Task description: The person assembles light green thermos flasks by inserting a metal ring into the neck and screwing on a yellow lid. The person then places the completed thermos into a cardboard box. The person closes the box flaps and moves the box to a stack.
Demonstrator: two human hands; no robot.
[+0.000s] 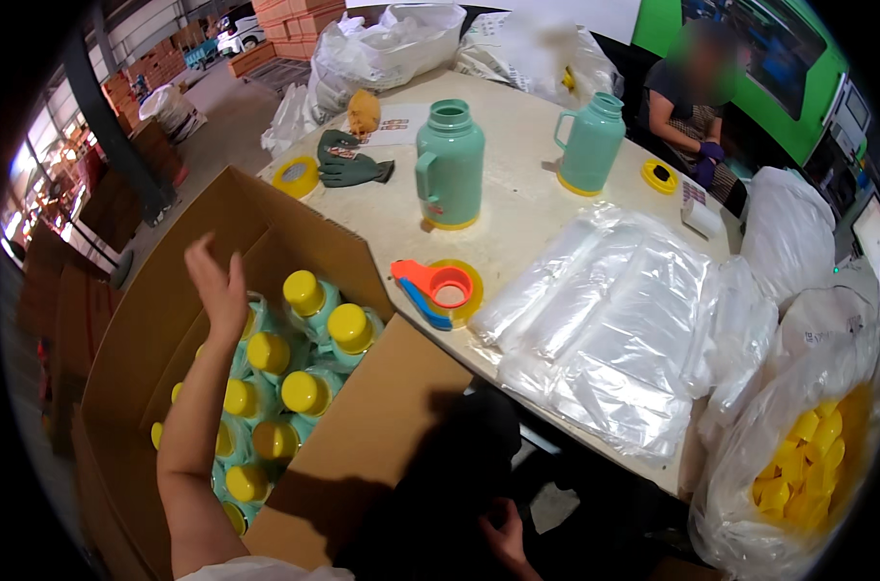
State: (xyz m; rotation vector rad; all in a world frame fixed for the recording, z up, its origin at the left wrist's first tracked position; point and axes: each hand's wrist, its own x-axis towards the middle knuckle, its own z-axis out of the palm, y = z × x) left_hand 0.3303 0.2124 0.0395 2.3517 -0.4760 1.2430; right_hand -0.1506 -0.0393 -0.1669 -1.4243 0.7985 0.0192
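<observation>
My left hand point(217, 283) reaches over a cardboard box point(256, 208), fingers apart and nothing in them. Under that arm, several mint-green vacuum flasks point(316, 315) with yellow cup lids stand packed in the box, apparently in clear plastic bags. Low in the picture, my right hand point(504, 533) hangs near my dark-clothed lap, seen only in part; its fingers look loosely parted and hold nothing visible. Two lidless flasks, one larger and nearer point(450, 160) and one farther right point(592, 145), stand upright on the table point(517, 194).
On the table lie an orange-and-blue tape dispenser point(435, 290), a yellow tape roll point(297, 176), a grey glove point(351, 165) and stacked clear plastic bags point(624, 339). A sack of yellow parts point(798, 465) stands right. A person point(687, 107) sits beyond the table by a green machine point(788, 116).
</observation>
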